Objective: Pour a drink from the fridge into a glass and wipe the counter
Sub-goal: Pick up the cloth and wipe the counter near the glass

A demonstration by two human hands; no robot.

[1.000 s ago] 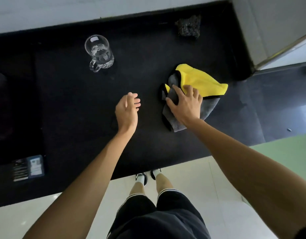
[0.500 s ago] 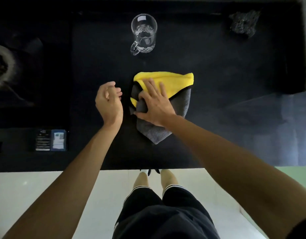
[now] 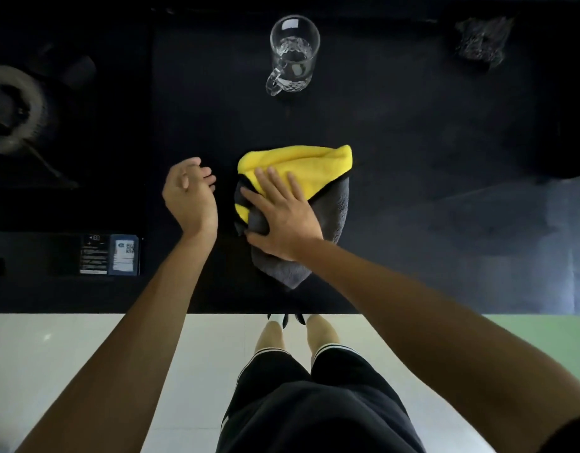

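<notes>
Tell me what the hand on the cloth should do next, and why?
Probably slide the cloth sideways across the counter. The right hand presses flat on it, ready to push, and there is open counter to its right. The glass mug stands farther back, apart from the cloth, so a sideways wipe should miss it.

The right grip lies flat, palm down. Its fingers are straight, spread out and point far. The left grip is just to its left, fingers loosely curled, holding nothing. The left arm and right arm are bare and reach out from the near side.
</notes>
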